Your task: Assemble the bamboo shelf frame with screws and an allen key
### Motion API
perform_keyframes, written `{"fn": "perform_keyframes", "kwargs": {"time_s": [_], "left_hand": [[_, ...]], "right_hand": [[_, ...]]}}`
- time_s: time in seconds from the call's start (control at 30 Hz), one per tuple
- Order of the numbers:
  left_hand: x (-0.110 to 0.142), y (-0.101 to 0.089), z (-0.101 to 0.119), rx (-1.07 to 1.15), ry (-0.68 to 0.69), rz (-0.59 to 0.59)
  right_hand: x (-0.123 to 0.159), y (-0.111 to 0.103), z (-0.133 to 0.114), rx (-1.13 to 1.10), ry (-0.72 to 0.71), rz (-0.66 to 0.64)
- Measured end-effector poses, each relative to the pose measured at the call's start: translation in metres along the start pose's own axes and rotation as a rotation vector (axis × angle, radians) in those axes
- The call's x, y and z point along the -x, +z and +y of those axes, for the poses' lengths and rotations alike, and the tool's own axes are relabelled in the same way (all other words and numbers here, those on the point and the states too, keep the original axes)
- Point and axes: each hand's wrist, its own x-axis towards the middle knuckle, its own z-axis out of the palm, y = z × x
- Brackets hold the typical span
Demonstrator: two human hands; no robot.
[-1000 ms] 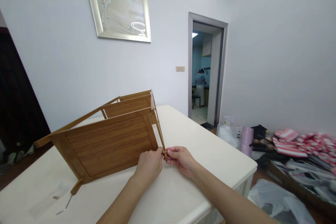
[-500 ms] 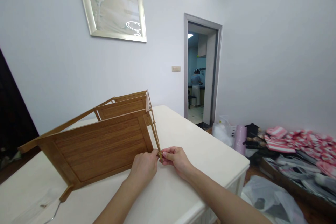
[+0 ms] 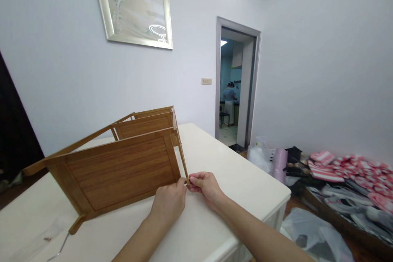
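A brown wooden shelf rack (image 3: 123, 168) lies on its side on the white table (image 3: 233, 172), its panelled boards standing upright. At its near right corner my left hand (image 3: 170, 196) is closed on the bottom edge of the nearest board. Opposite it, my right hand (image 3: 205, 186) pinches the low end of a thin wooden side rail (image 3: 182, 155). The fingertips of both hands almost meet at that joint, and whatever small part lies between them is hidden. By the rack's near left leg rests a thin bent metal hex key (image 3: 63, 246).
A clear plastic bag (image 3: 39, 239) lies at the table's left front. On the floor to the right are a pink roll (image 3: 280, 166), striped pink cloth (image 3: 353, 166), a box of shoes (image 3: 344, 208) and a plastic bag (image 3: 316, 233). A person (image 3: 229, 100) stands beyond the doorway.
Both hands stay at the same corner with almost no movement. The side rail's lower end sits slightly closer to the board. The view has shifted a little.
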Motion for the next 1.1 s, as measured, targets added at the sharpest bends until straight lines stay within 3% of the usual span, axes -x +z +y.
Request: {"fn": "perform_keyframes", "kwargs": {"time_s": [0.1, 0.17, 0.37, 0.57, 1.1], "left_hand": [[0.01, 0.01, 0.0, 0.839, -0.383, -0.006], [0.013, 0.019, 0.003, 1.19, -0.56, -0.049], [0.0, 0.037, 0.01, 1.651, -0.613, 0.063], [-0.011, 0.04, 0.003, 1.903, -0.578, 0.198], [-0.009, 0.052, -0.004, 2.016, -0.443, 0.189]], "right_hand": [[0.0, 0.0, -0.001, 0.003, 0.007, 0.008], [0.0, 0.0, -0.001, 0.004, 0.008, 0.01], [0.0, -0.001, -0.003, 0.02, 0.003, 0.008], [0.001, -0.003, -0.006, 0.059, -0.002, -0.013], [0.007, -0.003, -0.01, 0.194, -0.08, -0.041]]}}
